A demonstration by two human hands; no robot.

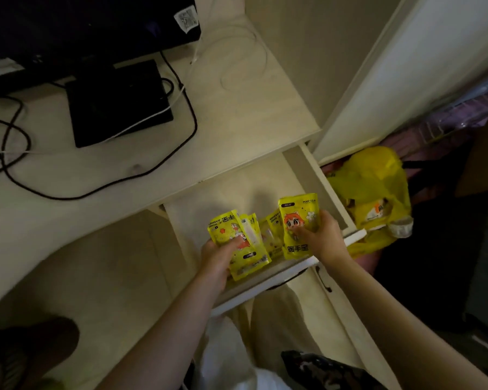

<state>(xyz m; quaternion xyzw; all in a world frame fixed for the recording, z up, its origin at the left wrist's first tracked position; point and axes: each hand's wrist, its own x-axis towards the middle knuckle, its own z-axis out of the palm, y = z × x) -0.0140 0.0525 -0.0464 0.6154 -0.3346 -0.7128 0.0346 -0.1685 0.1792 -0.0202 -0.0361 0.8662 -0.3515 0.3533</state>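
Observation:
An open pale wooden drawer point(268, 280) sticks out from under the desk. Inside its front part are several yellow hand-warmer packets. My left hand point(217, 260) grips a small stack of these packets point(245, 246) at their lower left. My right hand point(321, 237) holds one upright packet point(296, 223) with a red cartoon figure, thumb on its front. Another packet point(272, 235) lies between the two, partly hidden.
A yellow plastic bag point(378, 198) holding more packets sits on the floor right of the drawer. On the desk point(237, 122) stand a black monitor base point(116, 102) and tangled black and white cables point(186, 119). A white door point(406, 66) stands at the right.

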